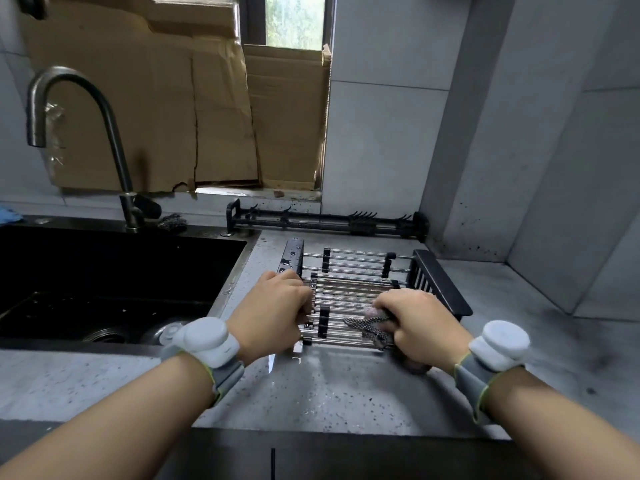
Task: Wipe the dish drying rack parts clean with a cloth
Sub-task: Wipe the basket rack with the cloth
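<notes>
Hands [346,317] on rack [356,271] (cloth [372,327] in right)

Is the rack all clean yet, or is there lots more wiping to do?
Not finished. The left hand grips the rod rack's left end while the right hand rubs a cloth on its front rods. The hook rail by the wall lies untouched. What's already clean can't be told.

Rack [360,289]: flat on the counter [311,393], just right of the sink [104,271].
Left hand [273,313]: on the rack's near left end.
Right hand [419,327]: on its near right part, holding the cloth [369,323] against the bars.
Rail part [325,221]: far side, along the wall.
Faucet [104,140]: behind the sink, far left.
</notes>
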### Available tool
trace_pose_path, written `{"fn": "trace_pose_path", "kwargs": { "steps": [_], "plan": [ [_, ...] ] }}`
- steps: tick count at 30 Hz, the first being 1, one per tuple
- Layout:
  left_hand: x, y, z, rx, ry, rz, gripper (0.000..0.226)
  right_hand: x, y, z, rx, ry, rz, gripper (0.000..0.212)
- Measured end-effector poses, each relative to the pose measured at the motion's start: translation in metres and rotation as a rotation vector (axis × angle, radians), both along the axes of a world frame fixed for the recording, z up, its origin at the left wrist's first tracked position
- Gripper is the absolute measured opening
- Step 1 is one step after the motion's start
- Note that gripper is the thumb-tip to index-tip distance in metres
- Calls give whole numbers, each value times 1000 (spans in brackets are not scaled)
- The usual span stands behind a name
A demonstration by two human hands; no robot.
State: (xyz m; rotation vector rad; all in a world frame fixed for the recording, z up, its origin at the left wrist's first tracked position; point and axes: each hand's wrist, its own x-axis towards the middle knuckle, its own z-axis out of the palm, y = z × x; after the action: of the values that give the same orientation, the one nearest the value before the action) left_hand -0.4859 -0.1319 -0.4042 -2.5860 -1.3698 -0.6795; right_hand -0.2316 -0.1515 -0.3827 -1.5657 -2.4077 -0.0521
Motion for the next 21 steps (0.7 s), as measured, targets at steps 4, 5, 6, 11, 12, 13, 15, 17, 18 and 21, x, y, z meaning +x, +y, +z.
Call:
{"fn": "trace_pose_path", "kwargs": {
  "steps": [4,5,6,11,12,13,15,17,18,21],
  "plan": [
    [0,-1,1,-2,0,8,14,8,-2,5,-22,29,-8,13],
    [1,-2,1,1,-2,10,15,10,-2,5,-30,40,-11,16],
    [2,-2,2,1,-1,8,15,11,-2,5,-33,59,-21,19],
    [8,-5,-1,25,-15,5,17,19,-5,2,-41,215,-103,19],
    [11,-5,-1,22,-22,2,17,21,-5,1,-51,240,-124,17],
    [15,-5,-1,24,-26,-4,17,24,-5,1,-51,294,-149,16],
    [22,-3,-2,33,-48,-19,17,25,-4,5,-7,497,-213,21],
    [30,-1,-6,40,-83,-45,17,16,-3,10,88,622,-226,27],
    [35,-1,-8,40,-82,-61,17,7,-2,12,91,603,-175,28],
    [51,0,-9,52,-30,-69,16,-17,0,2,-71,220,-13,25]
  ]
}}
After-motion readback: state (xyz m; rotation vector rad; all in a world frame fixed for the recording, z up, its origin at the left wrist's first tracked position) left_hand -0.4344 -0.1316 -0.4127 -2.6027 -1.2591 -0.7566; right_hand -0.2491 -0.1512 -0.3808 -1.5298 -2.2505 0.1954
